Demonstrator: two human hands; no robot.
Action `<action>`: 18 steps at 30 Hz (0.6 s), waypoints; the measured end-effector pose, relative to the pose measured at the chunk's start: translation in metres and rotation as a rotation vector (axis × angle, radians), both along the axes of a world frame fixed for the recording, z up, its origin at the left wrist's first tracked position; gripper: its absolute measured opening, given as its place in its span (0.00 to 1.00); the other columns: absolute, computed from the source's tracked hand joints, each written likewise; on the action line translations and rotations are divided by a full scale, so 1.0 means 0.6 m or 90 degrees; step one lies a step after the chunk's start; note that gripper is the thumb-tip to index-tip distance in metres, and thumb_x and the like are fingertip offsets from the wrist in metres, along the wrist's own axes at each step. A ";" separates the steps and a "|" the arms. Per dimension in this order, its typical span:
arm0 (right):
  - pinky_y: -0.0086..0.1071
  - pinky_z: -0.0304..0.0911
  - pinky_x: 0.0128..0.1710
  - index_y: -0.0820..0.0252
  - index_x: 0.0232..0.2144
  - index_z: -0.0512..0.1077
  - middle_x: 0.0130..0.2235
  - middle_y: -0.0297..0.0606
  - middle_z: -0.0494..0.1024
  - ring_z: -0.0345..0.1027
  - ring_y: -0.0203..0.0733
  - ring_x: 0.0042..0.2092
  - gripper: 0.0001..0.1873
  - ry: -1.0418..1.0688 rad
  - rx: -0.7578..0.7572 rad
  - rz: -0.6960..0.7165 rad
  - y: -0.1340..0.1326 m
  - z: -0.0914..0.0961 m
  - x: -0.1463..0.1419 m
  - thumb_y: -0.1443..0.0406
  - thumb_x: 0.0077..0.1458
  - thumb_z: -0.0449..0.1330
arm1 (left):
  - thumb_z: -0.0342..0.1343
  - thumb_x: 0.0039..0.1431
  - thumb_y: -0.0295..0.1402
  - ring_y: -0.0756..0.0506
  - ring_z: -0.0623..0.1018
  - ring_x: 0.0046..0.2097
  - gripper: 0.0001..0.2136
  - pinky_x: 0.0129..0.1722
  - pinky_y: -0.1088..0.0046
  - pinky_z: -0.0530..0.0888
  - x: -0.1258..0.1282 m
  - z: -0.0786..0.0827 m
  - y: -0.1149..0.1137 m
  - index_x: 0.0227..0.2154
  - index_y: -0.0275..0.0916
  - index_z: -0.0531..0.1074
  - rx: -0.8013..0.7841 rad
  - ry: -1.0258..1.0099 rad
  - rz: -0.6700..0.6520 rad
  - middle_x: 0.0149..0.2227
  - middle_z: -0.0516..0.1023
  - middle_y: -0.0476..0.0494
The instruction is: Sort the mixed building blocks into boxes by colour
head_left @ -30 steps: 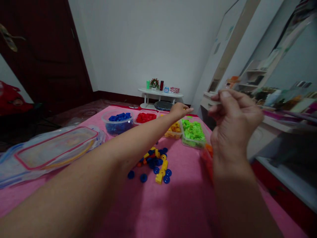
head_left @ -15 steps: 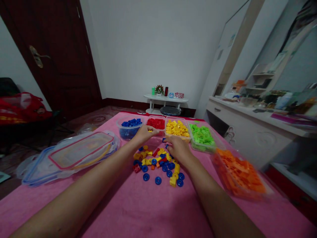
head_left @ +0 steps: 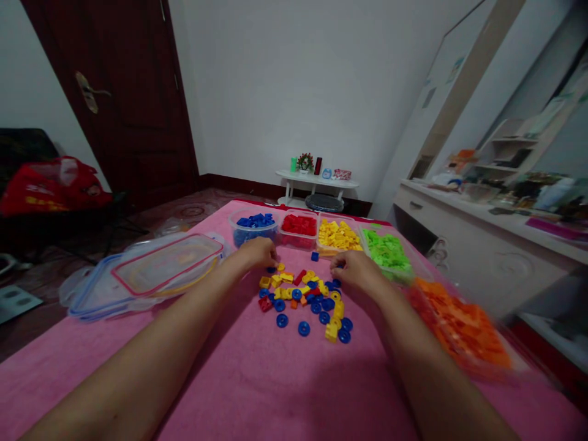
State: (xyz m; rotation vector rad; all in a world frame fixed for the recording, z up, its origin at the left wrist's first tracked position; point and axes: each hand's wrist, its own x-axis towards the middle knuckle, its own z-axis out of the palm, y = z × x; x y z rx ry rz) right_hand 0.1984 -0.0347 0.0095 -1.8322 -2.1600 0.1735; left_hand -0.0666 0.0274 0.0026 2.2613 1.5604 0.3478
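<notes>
My left hand (head_left: 258, 252) is closed, fingers curled down at the left edge of a pile of small toy building pieces. Just beside its fingertips are a yellow wheel (head_left: 280, 267) and a blue piece (head_left: 271, 269). My right hand (head_left: 357, 269) curls at the pile's right side, its fingers drawn together; what they hold, if anything, is hidden. A blue brick (head_left: 315, 256) lies alone between the hands. The pile mixes blue wheels (head_left: 304, 329), yellow bricks (head_left: 331, 331), a red brick (head_left: 265, 304) and a few orange bits.
Behind the pile stand tubs of blue (head_left: 253, 236), red (head_left: 298, 242), yellow (head_left: 331, 250) and green pieces (head_left: 386, 251). A blurred tub of orange pieces (head_left: 463, 324) is at right. Stacked clear lids (head_left: 168, 263) lie left on the pink cloth (head_left: 257, 380).
My left hand has come back from in front of the red tub to the pile's left edge. My right hand has shifted right, leaving the blue brick uncovered. The view has turned slightly left.
</notes>
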 end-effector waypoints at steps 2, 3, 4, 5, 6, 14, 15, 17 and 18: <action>0.28 0.56 0.28 0.55 0.21 0.76 0.26 0.34 0.78 0.70 0.38 0.29 0.06 -0.018 -0.013 0.011 -0.002 -0.003 -0.002 0.70 0.42 0.60 | 0.64 0.37 0.31 0.47 0.76 0.30 0.05 0.28 0.78 0.64 0.010 -0.007 -0.004 0.23 0.44 0.79 -0.006 -0.037 -0.020 0.28 0.80 0.47; 0.28 0.56 0.28 0.54 0.21 0.76 0.27 0.34 0.78 0.70 0.38 0.30 0.06 -0.030 -0.013 0.009 -0.004 -0.005 -0.005 0.70 0.42 0.60 | 0.64 0.36 0.31 0.47 0.75 0.29 0.05 0.27 0.78 0.63 0.014 -0.011 -0.007 0.22 0.44 0.78 0.000 -0.052 -0.026 0.27 0.79 0.48; 0.28 0.57 0.29 0.54 0.22 0.77 0.28 0.34 0.79 0.71 0.39 0.32 0.06 -0.042 -0.005 0.001 -0.006 -0.006 -0.011 0.70 0.42 0.61 | 0.65 0.35 0.30 0.48 0.75 0.28 0.05 0.27 0.78 0.63 0.018 -0.013 -0.008 0.21 0.44 0.78 0.012 -0.064 -0.029 0.26 0.79 0.48; 0.29 0.57 0.31 0.54 0.24 0.77 0.30 0.35 0.79 0.71 0.40 0.34 0.07 -0.051 0.012 -0.008 -0.008 -0.008 -0.019 0.70 0.43 0.61 | 0.65 0.34 0.30 0.48 0.74 0.27 0.05 0.26 0.78 0.63 0.021 -0.015 -0.009 0.20 0.44 0.77 0.027 -0.073 -0.029 0.25 0.78 0.48; 0.30 0.58 0.32 0.53 0.28 0.78 0.32 0.37 0.79 0.71 0.42 0.36 0.08 -0.056 0.034 -0.013 -0.010 -0.009 -0.028 0.69 0.44 0.61 | 0.65 0.34 0.30 0.48 0.73 0.27 0.05 0.25 0.78 0.62 0.024 -0.015 -0.010 0.19 0.43 0.77 0.038 -0.082 -0.030 0.24 0.78 0.48; 0.33 0.58 0.38 0.57 0.32 0.77 0.37 0.43 0.77 0.69 0.44 0.41 0.09 -0.088 0.036 0.039 -0.018 -0.025 -0.089 0.65 0.52 0.56 | 0.64 0.40 0.33 0.55 0.65 0.20 0.08 0.18 0.83 0.57 0.051 0.005 -0.020 0.20 0.34 0.73 -0.191 -0.458 -0.024 0.19 0.71 0.49; 0.33 0.58 0.38 0.58 0.31 0.76 0.37 0.43 0.76 0.68 0.44 0.41 0.08 -0.075 0.047 0.028 -0.017 -0.028 -0.089 0.66 0.51 0.57 | 0.64 0.42 0.33 0.56 0.64 0.19 0.08 0.16 0.84 0.55 0.056 0.010 -0.026 0.22 0.33 0.73 -0.293 -0.560 -0.013 0.20 0.72 0.49; 0.33 0.59 0.36 0.59 0.29 0.74 0.34 0.41 0.76 0.68 0.43 0.38 0.05 -0.016 0.081 0.008 -0.013 -0.034 -0.085 0.67 0.47 0.59 | 0.60 0.47 0.30 0.57 0.66 0.20 0.05 0.13 0.87 0.53 0.065 0.020 -0.037 0.27 0.32 0.73 -0.496 -0.766 0.007 0.24 0.74 0.45; 0.33 0.59 0.35 0.59 0.27 0.73 0.32 0.39 0.76 0.68 0.42 0.36 0.04 0.038 0.101 0.000 -0.011 -0.035 -0.084 0.67 0.45 0.59 | 0.58 0.50 0.28 0.56 0.69 0.22 0.04 0.13 0.88 0.54 0.069 0.025 -0.042 0.28 0.31 0.72 -0.575 -0.858 0.017 0.27 0.75 0.42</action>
